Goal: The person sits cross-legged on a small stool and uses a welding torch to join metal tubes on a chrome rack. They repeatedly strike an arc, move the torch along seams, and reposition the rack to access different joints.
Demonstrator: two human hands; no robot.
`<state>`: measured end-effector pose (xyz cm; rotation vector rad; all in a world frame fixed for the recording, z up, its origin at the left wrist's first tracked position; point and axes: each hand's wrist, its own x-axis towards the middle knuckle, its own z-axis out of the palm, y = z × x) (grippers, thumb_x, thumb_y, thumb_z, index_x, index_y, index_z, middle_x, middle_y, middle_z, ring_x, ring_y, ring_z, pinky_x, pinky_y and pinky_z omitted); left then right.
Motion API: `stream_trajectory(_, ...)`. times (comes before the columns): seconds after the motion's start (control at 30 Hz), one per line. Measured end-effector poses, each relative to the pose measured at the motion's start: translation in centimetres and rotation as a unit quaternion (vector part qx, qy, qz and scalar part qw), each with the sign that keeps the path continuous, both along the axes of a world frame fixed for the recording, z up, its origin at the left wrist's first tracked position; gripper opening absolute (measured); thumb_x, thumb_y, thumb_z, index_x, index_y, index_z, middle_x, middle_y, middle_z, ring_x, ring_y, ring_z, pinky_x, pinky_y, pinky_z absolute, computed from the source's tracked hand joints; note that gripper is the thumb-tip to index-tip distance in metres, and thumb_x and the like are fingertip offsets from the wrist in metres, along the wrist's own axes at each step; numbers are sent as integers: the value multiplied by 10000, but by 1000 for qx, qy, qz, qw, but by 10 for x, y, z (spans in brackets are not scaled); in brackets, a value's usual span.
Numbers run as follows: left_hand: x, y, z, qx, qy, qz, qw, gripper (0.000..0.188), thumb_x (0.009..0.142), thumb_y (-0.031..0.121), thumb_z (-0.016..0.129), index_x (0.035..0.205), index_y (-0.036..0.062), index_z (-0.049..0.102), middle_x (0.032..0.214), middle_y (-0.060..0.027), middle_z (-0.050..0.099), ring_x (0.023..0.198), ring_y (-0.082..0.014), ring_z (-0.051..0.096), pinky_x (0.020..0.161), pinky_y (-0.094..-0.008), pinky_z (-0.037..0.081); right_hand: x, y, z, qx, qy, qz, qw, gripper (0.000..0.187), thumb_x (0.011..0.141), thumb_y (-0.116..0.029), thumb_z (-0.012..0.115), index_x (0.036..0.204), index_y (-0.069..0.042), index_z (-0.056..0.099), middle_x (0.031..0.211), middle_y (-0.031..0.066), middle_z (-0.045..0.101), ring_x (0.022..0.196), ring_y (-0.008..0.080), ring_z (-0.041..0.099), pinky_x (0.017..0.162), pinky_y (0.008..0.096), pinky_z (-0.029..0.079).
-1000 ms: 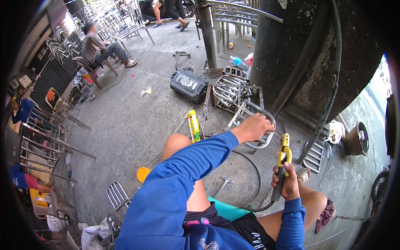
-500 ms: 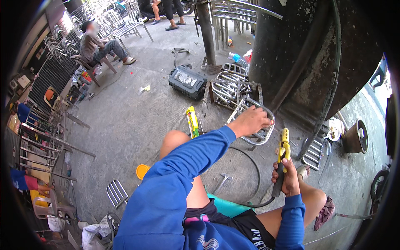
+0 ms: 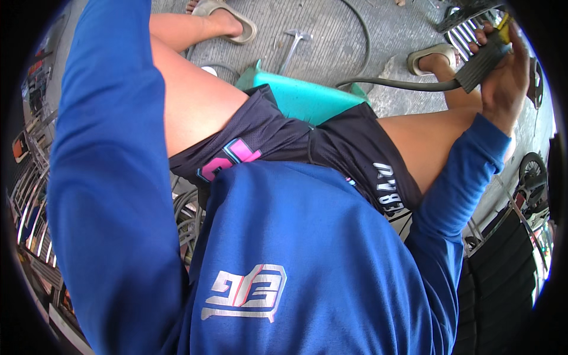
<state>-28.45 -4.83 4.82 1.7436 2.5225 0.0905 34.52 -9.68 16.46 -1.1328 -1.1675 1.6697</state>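
Observation:
At the upper right, my right hand (image 3: pixel 504 83) is wrapped round the dark ribbed handle of a welding electrode holder (image 3: pixel 479 65). A bit of its yellow head shows at the picture's edge, and the jaws are out of sight. From the handle's lower end a thick grey cable (image 3: pixel 408 85) runs left past the teal plastic stool (image 3: pixel 313 97) that I sit on. My left arm, in a blue sleeve (image 3: pixel 112 118), stretches up past the top edge, so the left hand is outside the picture.
A hammer (image 3: pixel 291 50) lies on the concrete floor in front of the stool, with the cable looping beside it. Metal bars (image 3: pixel 464 36) lie near my right foot. Coiled cable (image 3: pixel 188 216) sits at my left hip. A wheel (image 3: pixel 532 174) stands at the far right.
The view has tilted down toward my body. My left hand, earlier on a bent metal tube frame, has left the picture. My right hand still grips the electrode holder, now nearer the upper right edge.

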Motion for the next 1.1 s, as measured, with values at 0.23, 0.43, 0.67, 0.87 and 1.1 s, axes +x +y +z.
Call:
stream_trajectory(0.23,35,-74,-114,-20,-189,225,955,289,970,227,630,1059,-15,759,820,-192,748,795,-387,750,635,-553,568,-13,-7,4,-12,-33,-37,999,438,1035,-412,680,1198,-11,616,948,96,648,819,192,651,682,332,568)
stream_trajectory(0.43,46,-68,-121,115,-334,379,856,303,981,239,630,1039,-29,757,781,-160,738,773,-346,756,578,-543,555,-35,-9,13,31,-25,-79,996,448,1037,-396,696,1244,-20,567,1029,90,638,856,165,636,675,307,559)
stream_trajectory(0.67,51,-45,-61,-25,-321,234,917,293,926,259,670,859,0,789,763,-152,760,640,-223,711,575,-387,523,-48,-13,24,47,-21,-119,992,421,1025,-351,720,1257,-42,553,982,75,624,814,160,629,623,301,541)
stream_trajectory(0.87,86,-58,-98,-122,-306,199,923,700,991,705,590,793,63,784,672,-56,754,605,-198,747,616,-386,582,-68,-36,31,93,-104,-162,977,784,933,-208,808,1565,-67,366,953,68,616,631,116,592,517,259,515)
stream_trajectory(1.1,101,-56,-63,-9,-369,262,892,496,1022,449,657,822,15,790,667,-73,762,620,-221,746,665,-390,593,-73,-39,32,125,-134,-137,973,929,880,-188,848,1618,-83,294,990,79,637,673,107,606,516,240,507)
